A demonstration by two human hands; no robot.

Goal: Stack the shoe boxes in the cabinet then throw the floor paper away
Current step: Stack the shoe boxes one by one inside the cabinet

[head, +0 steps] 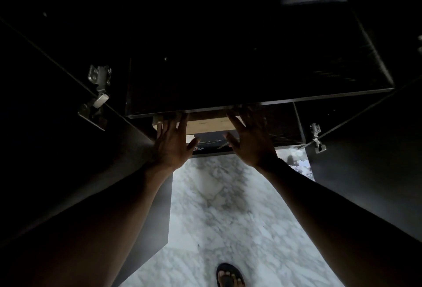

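Two hands at the front of stacked shoe boxes inside a dark cabinet, seen from the head camera.

The left hand (174,141) and right hand (250,137) reach forward with fingers spread and each grip released, palms set against the front of a tan shoe box (209,124); whether the fingertips hook its upper edge cannot be told, as the shelf (251,101) directly above both hands hides them. Between and just below the two hands lies a black shoe box (211,144), on which the tan box rests. The open cabinet (137,69) surrounds the hands, with a metal hinge (99,85) well to the left of the left hand and a second hinge (317,138) to the right of the right hand. Behind the wrists, toward the person, runs the marble floor (217,206), where a sandalled foot (229,276) stands.
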